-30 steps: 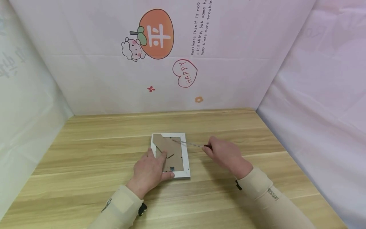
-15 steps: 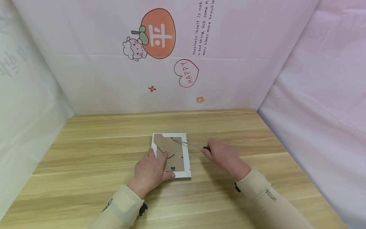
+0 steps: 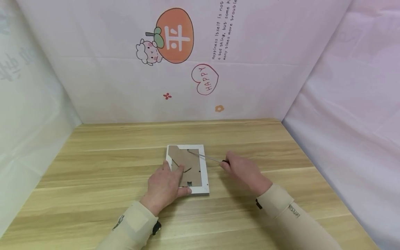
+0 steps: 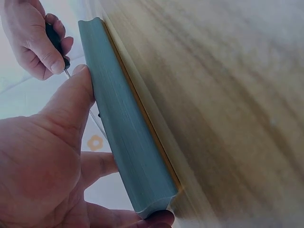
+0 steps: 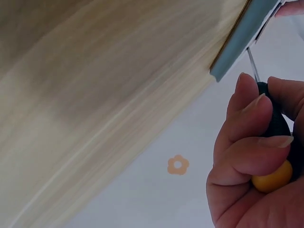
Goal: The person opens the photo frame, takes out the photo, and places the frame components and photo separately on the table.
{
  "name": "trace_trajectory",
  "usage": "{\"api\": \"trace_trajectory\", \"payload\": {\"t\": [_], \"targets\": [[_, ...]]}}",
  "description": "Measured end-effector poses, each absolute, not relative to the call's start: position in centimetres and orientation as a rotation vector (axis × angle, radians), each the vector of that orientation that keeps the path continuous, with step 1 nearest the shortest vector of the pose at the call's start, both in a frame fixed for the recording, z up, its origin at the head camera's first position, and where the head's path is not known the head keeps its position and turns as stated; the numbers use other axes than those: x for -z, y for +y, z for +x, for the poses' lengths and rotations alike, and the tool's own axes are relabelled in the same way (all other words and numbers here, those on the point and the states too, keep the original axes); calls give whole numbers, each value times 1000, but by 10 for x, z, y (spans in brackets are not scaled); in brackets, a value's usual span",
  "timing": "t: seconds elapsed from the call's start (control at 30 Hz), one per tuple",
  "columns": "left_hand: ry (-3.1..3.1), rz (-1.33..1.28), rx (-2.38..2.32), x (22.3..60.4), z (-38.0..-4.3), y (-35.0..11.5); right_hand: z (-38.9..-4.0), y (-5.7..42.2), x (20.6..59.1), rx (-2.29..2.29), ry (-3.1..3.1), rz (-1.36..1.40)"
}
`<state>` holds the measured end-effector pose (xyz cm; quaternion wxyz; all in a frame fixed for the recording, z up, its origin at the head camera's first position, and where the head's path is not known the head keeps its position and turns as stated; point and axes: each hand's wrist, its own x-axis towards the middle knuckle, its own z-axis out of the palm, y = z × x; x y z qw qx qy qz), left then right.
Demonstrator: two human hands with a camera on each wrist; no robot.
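A white-bordered picture frame [image 3: 204, 173] lies face down on the table, its brown backing board [image 3: 194, 177] showing. On the board is a folded stand [image 3: 175, 152], partly hidden by my left hand [image 3: 164, 185]. That hand holds the frame's near left part, with the thumb along the near edge and a finger at the corner in the left wrist view. My right hand [image 3: 245, 172] grips a screwdriver [image 5: 271, 176] with a black and yellow handle. Its thin metal shank reaches over the border, the tip at a small dark tab [image 3: 188, 150] by the board's far edge.
The wood-grain table [image 3: 125, 146] extends around the frame on all sides. A printed white cloth [image 3: 125, 90] stands behind it, with further white cloths at the left and right sides.
The view has shifted slightly. Both hands keep nearly the same place on the frame and screwdriver, and the screwdriver's tip has shifted very slightly toward the tab at the far edge.
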<state>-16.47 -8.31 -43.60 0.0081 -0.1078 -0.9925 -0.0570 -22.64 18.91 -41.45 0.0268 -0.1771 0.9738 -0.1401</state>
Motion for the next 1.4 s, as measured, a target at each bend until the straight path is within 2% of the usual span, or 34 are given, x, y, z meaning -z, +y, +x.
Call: {"api": "trace_trajectory", "payload": {"t": [0.17, 0.43, 0.73, 1.4], "targets": [[-3108, -334, 167, 437, -165, -84, -240, 195, 407, 518, 2903, -486], [-3101, -333, 153, 435, -164, -86, -272, 200, 379, 477, 2806, -592], [-3083, -342, 149, 434, -163, -86, -303, 200, 351, 459, 2634, -579], [-3093, -344, 117, 433, -158, -84, -250, 204, 394, 455, 2874, -577]]}}
